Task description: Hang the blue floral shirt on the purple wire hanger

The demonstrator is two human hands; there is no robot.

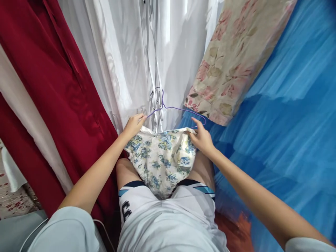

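A white garment with blue flowers [160,157] hangs between my hands, its lower part over my lap. A thin purple hanger [181,109] stands above it, hook up, its left arm running to my left hand [134,125]. That hand is closed where the hanger and the garment's upper left corner meet. My right hand [201,138] pinches the garment's upper right edge, with the index finger raised beside the hanger's right end. This right end shows outside the cloth. How far the hanger's left end sits inside the garment is hidden by my fingers.
Dark red cloth [76,91] hangs at the left, white curtains [178,52] with white ribbons [152,59] straight ahead. On the right are a cream cloth with pink flowers [223,70] and layered blue tulle [283,133]. A white cord [105,229] lies at lower left.
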